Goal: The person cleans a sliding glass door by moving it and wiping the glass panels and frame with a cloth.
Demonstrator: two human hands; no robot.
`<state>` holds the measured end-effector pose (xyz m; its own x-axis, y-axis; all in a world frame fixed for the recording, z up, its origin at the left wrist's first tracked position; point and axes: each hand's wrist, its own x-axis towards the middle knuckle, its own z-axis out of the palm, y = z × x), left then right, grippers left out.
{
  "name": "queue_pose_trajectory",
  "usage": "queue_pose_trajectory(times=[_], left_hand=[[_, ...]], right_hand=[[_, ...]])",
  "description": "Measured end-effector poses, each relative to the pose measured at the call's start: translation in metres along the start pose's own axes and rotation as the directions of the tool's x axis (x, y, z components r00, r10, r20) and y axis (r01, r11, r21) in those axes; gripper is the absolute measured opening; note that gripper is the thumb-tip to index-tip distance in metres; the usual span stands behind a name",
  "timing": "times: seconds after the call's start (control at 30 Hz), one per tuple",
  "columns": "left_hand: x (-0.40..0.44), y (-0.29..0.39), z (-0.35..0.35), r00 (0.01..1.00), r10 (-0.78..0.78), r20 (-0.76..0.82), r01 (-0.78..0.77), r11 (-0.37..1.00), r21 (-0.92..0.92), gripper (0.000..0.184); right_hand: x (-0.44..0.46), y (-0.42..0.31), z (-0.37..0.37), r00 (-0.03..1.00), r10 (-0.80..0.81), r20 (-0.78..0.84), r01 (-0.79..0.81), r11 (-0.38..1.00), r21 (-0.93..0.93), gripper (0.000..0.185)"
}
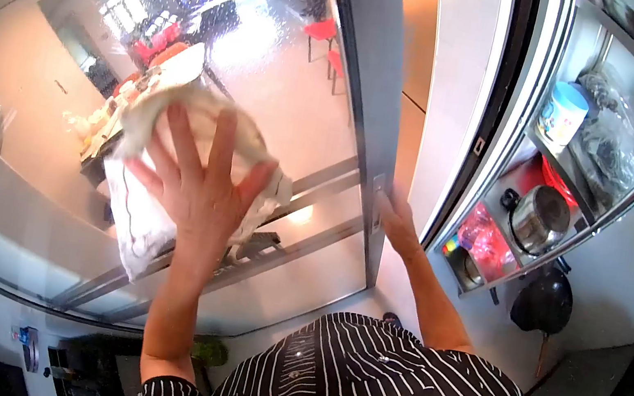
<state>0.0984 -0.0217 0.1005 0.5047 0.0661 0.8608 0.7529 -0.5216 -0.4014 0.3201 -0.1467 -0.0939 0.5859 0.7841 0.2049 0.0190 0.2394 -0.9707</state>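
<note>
My left hand (200,179) lies flat with its fingers spread, pressing a white cloth (136,215) against the wet glass of a door (274,50). The cloth has thin dark lines, and its lower part hangs loose below my palm. Drops and streaks cover the glass, mostly near the top. My right hand (398,223) grips the edge of the door's grey metal frame (368,82), by a small recessed handle (378,195). Some of its fingers are hidden behind the frame.
On the right stands a metal rack (585,178) holding a blue-and-white tub (564,113), plastic bags (611,149) and a steel pot (542,219). A black pan (544,300) hangs below it. Through the glass, red chairs (320,29) and a cluttered table (135,90) show.
</note>
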Motion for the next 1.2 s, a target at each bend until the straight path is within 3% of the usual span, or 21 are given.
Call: queue_pose_trajectory(times=[0.07, 0.1, 0.2, 0.23, 0.3, 0.4, 0.43, 0.47, 0.5, 0.53, 0.57, 0.6, 0.63, 0.73, 0.8, 0.83, 0.9, 0.93, 1.1, 1.17, 1.2], left_hand=[[0.053, 0.001, -0.01, 0.99, 0.05, -0.133, -0.05, 0.999, 0.003, 0.071], [0.077, -0.009, -0.018, 0.979, 0.051, -0.198, -0.055, 0.998, -0.018, 0.07], [0.163, -0.017, -0.031, 0.95, 0.129, -0.285, -0.086, 0.984, 0.158, 0.07], [0.185, -0.013, -0.037, 0.954, 0.106, -0.28, -0.038, 0.971, 0.236, 0.072], [0.213, -0.008, -0.034, 0.907, 0.036, -0.419, 0.041, 0.984, 0.174, 0.071], [0.199, 0.012, -0.029, 0.919, -0.038, -0.393, 0.122, 0.974, 0.19, 0.069], [0.183, 0.022, -0.012, 0.908, -0.102, -0.406, 0.145, 0.986, 0.078, 0.065], [0.161, 0.035, -0.011, 0.954, -0.108, -0.279, 0.152, 0.978, 0.143, 0.073], [0.139, 0.057, -0.02, 0.988, -0.148, -0.053, 0.154, 0.98, 0.124, 0.077], [0.109, 0.08, -0.012, 0.984, -0.142, 0.104, 0.137, 0.989, 0.056, 0.078], [0.08, 0.102, -0.007, 0.93, -0.099, 0.355, 0.122, 0.992, -0.044, 0.077], [0.035, 0.117, 0.011, 0.903, 0.018, 0.429, 0.045, 0.99, -0.137, 0.073], [0.021, 0.124, 0.014, 0.888, 0.043, 0.458, 0.064, 0.974, -0.217, 0.069], [0.039, 0.123, -0.008, 0.873, 0.017, 0.487, 0.2, 0.899, -0.39, 0.057], [0.037, 0.114, 0.002, 0.955, -0.029, 0.294, 0.128, 0.937, -0.325, 0.057], [0.057, 0.111, -0.012, 0.956, -0.019, 0.293, 0.064, 0.987, -0.144, 0.06], [0.094, 0.093, -0.018, 0.983, -0.066, 0.171, 0.075, 0.996, -0.049, 0.062], [0.122, 0.08, -0.023, 0.997, -0.067, 0.037, 0.068, 0.997, -0.032, 0.063], [0.27, -0.005, -0.038, 0.91, 0.079, -0.407, -0.051, 0.996, 0.078, 0.062], [0.303, 0.0, -0.064, 0.878, -0.015, -0.478, 0.122, 0.973, 0.195, 0.061], [0.318, -0.007, -0.057, 0.819, 0.009, -0.573, 0.232, 0.91, 0.345, 0.056]], right_hand=[[0.0, -0.009, 0.003, 0.997, -0.083, 0.012, 0.084, 0.989, -0.119, 0.053], [-0.005, -0.009, 0.01, 0.995, -0.094, 0.039, 0.096, 0.993, -0.071, 0.053], [-0.002, 0.011, 0.006, 0.982, -0.163, 0.092, 0.16, 0.986, 0.042, 0.051], [-0.001, 0.013, 0.007, 0.976, -0.202, 0.086, 0.199, 0.979, 0.045, 0.05], [-0.001, 0.013, 0.011, 0.958, -0.28, 0.062, 0.277, 0.959, 0.056, 0.048], [-0.002, 0.018, 0.016, 0.967, -0.251, 0.054, 0.245, 0.965, 0.091, 0.047], [0.0, 0.019, 0.018, 0.959, -0.279, 0.053, 0.274, 0.958, 0.082, 0.047], [-0.002, 0.017, 0.017, 0.967, -0.244, 0.08, 0.237, 0.968, 0.083, 0.046], [-0.004, 0.011, 0.016, 0.97, -0.217, 0.108, 0.209, 0.974, 0.081, 0.046], [-0.003, 0.006, 0.015, 0.97, -0.2, 0.139, 0.191, 0.979, 0.075, 0.045], [0.002, 0.007, 0.017, 0.945, -0.294, 0.146, 0.284, 0.955, 0.086, 0.044], [0.005, 0.016, 0.013, 0.941, -0.276, 0.194, 0.279, 0.96, 0.015, 0.044], [0.008, 0.025, 0.01, 0.937, -0.256, 0.237, 0.276, 0.96, -0.056, 0.044], [0.011, 0.036, 0.009, 0.938, -0.212, 0.273, 0.222, 0.975, -0.007, 0.049], [0.01, 0.034, 0.011, 0.934, -0.243, 0.264, 0.28, 0.953, -0.113, 0.051], [0.007, 0.031, 0.014, 0.915, -0.334, 0.229, 0.364, 0.925, -0.106, 0.053], [0.006, 0.025, 0.015, 0.923, -0.298, 0.243, 0.326, 0.941, -0.085, 0.052], [0.005, 0.02, 0.016, 0.928, -0.281, 0.245, 0.308, 0.948, -0.082, 0.053], [0.007, 0.028, 0.016, 0.924, -0.259, 0.282, 0.275, 0.961, -0.02, 0.055], [0.008, 0.031, 0.018, 0.927, -0.237, 0.291, 0.269, 0.96, -0.073, 0.055], [0.01, 0.032, 0.02, 0.913, -0.283, 0.293, 0.311, 0.949, -0.051, 0.053]])
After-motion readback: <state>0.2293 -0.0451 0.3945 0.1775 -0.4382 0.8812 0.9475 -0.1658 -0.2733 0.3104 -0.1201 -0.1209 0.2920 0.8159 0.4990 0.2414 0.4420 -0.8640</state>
